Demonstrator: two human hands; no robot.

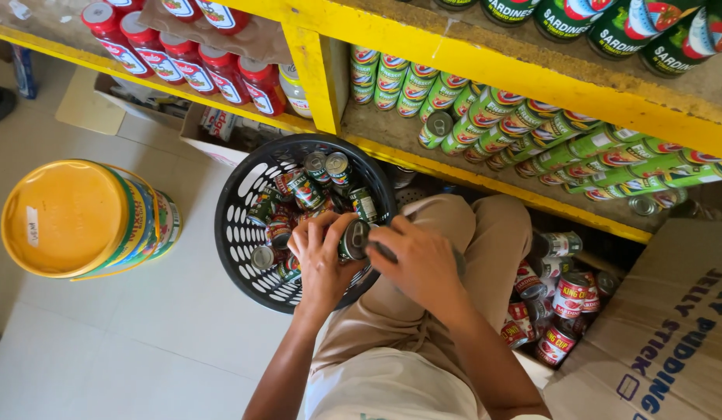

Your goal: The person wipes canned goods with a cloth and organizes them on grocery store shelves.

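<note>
I hold a small green-labelled tin can (354, 239) between both hands over the near rim of a black plastic basket (238, 225). My left hand (323, 260) wraps the can from the left side. My right hand (423, 263) grips it from the right, above my beige-trousered knee. The basket on the floor holds several more tins of the same kind, lying at mixed angles.
A yellow shelf (485, 66) ahead carries rows of green tins (524, 128) and red-capped bottles (190, 66). A yellow-lidded bucket (73, 218) stands at left on the tiled floor. An open box with red tins (551, 299) and a cardboard carton (672, 327) sit at right.
</note>
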